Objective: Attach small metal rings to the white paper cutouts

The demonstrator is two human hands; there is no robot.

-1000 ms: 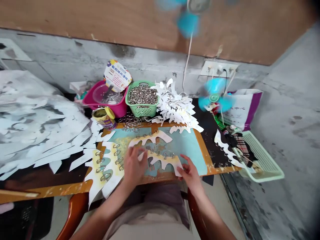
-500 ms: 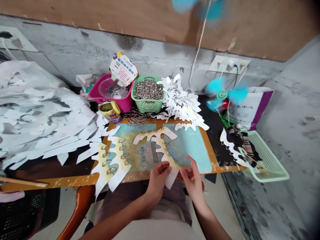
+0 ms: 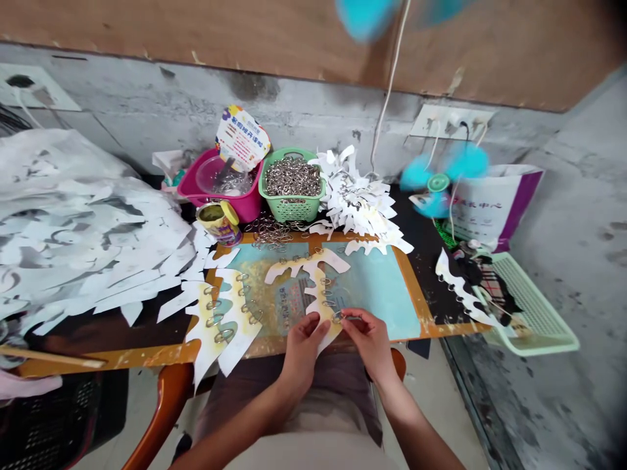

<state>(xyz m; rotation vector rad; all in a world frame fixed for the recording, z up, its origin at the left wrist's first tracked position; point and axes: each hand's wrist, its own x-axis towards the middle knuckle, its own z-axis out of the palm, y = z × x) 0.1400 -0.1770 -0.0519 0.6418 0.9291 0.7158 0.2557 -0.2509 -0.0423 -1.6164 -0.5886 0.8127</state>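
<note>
My left hand (image 3: 302,346) pinches the lower left edge of a jagged white cut-out piece (image 3: 321,297) with a yellowish strip and several metal rings along it. On the other side of that piece, my right hand (image 3: 367,336) is closed, thumb and fingertips together at a metal ring (image 3: 337,316) on its edge. Behind lies another ringed white piece (image 3: 330,260), partly overlapped. Two more ringed pieces (image 3: 240,326) rest at the left of the blue mat (image 3: 377,294). Loose metal rings (image 3: 272,233) lie beyond the mat.
A green basket (image 3: 294,209) full of rings stands beside a pink basket (image 3: 249,203) and an open tin (image 3: 223,228). White cut-outs heap up on the left (image 3: 98,241) and at the back (image 3: 357,202). At right are a spinning fan (image 3: 437,183) and a pale green tray (image 3: 548,320).
My right hand has moved up and left, from apart beside the white piece to its edge, its fingers now closed at a ring. My left hand keeps its grip on the piece.
</note>
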